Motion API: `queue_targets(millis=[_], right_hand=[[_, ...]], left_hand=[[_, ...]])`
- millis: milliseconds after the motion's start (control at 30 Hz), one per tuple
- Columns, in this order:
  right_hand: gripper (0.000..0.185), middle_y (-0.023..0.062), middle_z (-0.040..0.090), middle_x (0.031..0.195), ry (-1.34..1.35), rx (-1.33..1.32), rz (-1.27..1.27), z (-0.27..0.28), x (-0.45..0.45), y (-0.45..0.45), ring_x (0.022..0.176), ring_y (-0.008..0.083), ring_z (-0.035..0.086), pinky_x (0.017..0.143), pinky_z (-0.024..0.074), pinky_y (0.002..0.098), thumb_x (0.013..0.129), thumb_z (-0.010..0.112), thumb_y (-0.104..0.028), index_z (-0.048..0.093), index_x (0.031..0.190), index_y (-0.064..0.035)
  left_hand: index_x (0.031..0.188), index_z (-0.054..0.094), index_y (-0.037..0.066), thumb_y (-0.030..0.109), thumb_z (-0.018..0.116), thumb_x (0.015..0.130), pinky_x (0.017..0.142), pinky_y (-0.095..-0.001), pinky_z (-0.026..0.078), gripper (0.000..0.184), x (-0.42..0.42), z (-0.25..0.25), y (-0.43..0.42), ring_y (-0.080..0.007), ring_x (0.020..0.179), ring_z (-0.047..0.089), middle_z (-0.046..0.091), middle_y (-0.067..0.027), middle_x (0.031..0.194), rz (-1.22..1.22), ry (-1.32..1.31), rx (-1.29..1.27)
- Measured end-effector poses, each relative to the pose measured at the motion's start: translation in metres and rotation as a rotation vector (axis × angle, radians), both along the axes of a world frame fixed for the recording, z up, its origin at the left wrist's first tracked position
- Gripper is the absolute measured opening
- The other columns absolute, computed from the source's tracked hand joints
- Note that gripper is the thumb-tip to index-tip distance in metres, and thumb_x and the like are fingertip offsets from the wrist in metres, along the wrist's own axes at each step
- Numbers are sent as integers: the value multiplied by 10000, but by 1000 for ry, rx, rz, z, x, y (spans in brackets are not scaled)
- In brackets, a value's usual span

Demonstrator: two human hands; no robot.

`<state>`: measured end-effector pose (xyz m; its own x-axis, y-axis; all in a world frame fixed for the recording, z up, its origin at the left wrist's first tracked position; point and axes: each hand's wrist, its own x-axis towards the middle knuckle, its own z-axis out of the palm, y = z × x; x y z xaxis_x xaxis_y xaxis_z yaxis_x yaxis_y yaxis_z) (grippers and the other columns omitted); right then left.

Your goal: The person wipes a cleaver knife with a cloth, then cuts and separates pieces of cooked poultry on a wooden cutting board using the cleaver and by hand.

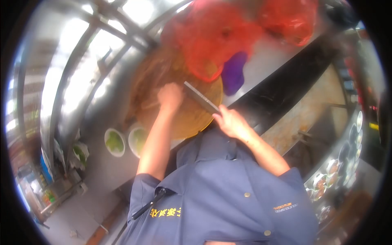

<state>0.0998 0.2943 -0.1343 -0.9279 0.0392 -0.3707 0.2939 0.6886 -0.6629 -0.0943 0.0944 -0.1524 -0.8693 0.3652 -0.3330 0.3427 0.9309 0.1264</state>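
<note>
My right hand (233, 123) is closed round the handle end of a cleaver (203, 98), whose blade slants up and left over the round chopping board (196, 119). Curled over the board's left part is my left hand (170, 97), its fingers closed. Blur hides what it holds, if anything. Brownish matter lies blurred on the board's far left part. A red plastic bag (212, 36) reaches over the board's far edge, beside a purple piece (234, 73) that I cannot identify.
Two white bowls with green contents, one of them this bowl (114, 143), stand left of the board. Another red bag (290, 20) lies at the far right. A long black strip (281, 87) runs along the right. Several small dishes (326, 177) stand at lower right.
</note>
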Motion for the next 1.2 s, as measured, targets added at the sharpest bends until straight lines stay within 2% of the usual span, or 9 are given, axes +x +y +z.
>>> queue_targets(millis=[333,433,500,600,767,900,1067,1133,1200], right_hand=[[391,322,714,851,-8,-124,46,-25,-8,67,835,527,714,742,570,598,1081,604,-362,545,1142,19],[388,317,709,848,-35,-113,118,-25,-15,83,817,523,709,722,561,598,1073,621,-367,546,1136,9],[386,313,702,832,-30,-146,118,-25,-16,90,825,521,703,717,551,602,1074,627,-371,551,1116,5],[390,315,708,855,-17,-225,138,-23,-23,92,839,530,697,725,544,597,1078,621,-362,554,1142,17],[437,355,710,976,-227,-496,196,-28,-32,106,969,546,684,828,535,567,1097,579,-360,546,1224,56],[461,372,702,1011,-196,-460,169,-42,-39,103,1022,552,674,876,528,578,1101,563,-364,546,1239,75],[406,370,701,991,-217,-406,206,-30,-48,93,996,557,674,855,522,602,1098,581,-321,532,1201,68],[381,365,701,967,-231,-406,221,-29,-50,94,972,555,677,840,522,608,1098,587,-308,528,1178,60],[380,363,700,956,-230,-394,252,-28,-51,96,963,555,677,837,522,609,1100,584,-310,528,1179,58]], left_hand=[[851,787,-47,259,844,789,828,-489,627,318,-8,11,29,-449,946,764,764,-301,992,116,-52,-117],[865,790,-66,273,878,768,781,-455,622,363,-30,-12,-3,-378,877,787,781,-272,931,191,-97,-175],[866,784,-81,291,915,740,760,-400,602,414,-38,4,-11,-249,823,774,782,-196,858,280,-400,58],[858,784,-71,211,916,752,772,-343,583,329,-30,-6,-30,-152,822,726,771,-109,848,429,-439,233],[874,789,-14,107,884,781,793,-325,567,180,-18,-30,-50,-154,832,708,776,-66,889,665,-576,458],[891,792,33,111,903,758,776,-330,554,190,-7,-41,-61,-147,814,688,758,-40,858,834,-580,665],[929,800,16,119,873,809,784,-337,570,174,-3,-9,-33,-177,820,724,786,-70,883,695,-453,403],[970,819,28,165,845,823,806,-382,592,203,-3,1,-18,-264,845,770,809,-139,929,389,-320,211],[967,822,35,179,829,818,785,-391,588,207,-9,7,-6,-271,823,765,803,-147,904,292,-357,66]])
